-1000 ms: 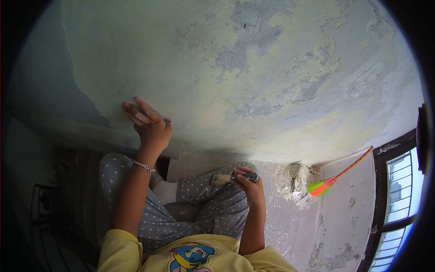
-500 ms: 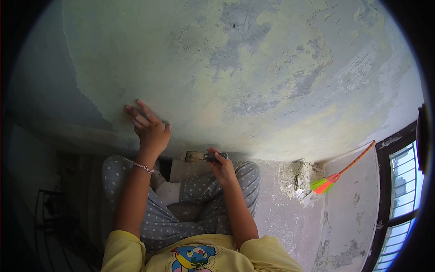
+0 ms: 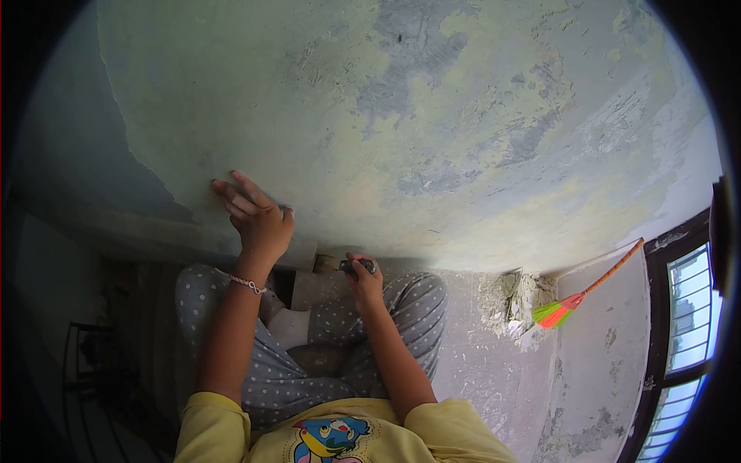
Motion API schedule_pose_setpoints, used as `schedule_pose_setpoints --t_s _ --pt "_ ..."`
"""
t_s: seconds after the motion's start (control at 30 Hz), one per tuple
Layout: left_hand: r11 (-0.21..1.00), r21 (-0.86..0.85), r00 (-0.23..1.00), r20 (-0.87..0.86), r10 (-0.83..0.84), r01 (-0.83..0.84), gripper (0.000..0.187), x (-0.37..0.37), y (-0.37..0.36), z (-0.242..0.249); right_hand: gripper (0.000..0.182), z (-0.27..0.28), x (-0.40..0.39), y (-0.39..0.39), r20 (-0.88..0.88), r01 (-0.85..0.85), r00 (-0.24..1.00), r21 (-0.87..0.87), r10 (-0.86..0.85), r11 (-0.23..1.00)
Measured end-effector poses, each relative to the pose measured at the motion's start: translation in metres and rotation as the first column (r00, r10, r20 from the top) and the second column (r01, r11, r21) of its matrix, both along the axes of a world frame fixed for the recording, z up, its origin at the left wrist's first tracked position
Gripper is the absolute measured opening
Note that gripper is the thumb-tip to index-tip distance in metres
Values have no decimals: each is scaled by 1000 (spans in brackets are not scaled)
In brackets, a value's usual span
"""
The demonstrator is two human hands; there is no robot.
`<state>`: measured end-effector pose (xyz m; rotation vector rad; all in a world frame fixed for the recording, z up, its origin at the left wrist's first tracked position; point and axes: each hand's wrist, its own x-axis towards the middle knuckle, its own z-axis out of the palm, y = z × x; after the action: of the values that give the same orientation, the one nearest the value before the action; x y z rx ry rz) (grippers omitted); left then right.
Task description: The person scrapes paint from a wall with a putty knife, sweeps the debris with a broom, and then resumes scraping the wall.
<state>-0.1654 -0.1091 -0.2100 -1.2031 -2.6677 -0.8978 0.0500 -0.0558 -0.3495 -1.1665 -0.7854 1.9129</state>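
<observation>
My left hand rests against the wall, its fingers spread over the patchy, pale green and grey surface. In my right hand is a scraper with a dark handle and a wide, brownish blade. The fingers wrap the handle, and the blade points left, low by the foot of the wall. Its far edge overlaps the base of the wall in this view.
My crossed legs in dotted trousers fill the floor below. Peeled paint flakes lie piled right of my knee. A broom leans in the corner near a barred window. A dark metal frame stands at lower left.
My right hand has shifted a little to the left with the scraper, and its grip has turned slightly. My left hand has stayed at the same spot on the wall.
</observation>
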Motion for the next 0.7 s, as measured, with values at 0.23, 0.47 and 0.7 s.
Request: schedule_pose_setpoints --t_s 0.23,0.47,0.7 --pt "999 34 998 -57 -16 18 116 -2 -2 -3 12 7 13 -2 118 63 991 67 -71 996" --pt "1000 20 999 -39 -4 4 117 2 -1 -1 14 23 3 -3 119 -7 993 30 3 1000" --pt "999 41 997 -68 -24 26 115 -2 -2 -3 13 -6 -9 6 127 15 991 140 -33 990"
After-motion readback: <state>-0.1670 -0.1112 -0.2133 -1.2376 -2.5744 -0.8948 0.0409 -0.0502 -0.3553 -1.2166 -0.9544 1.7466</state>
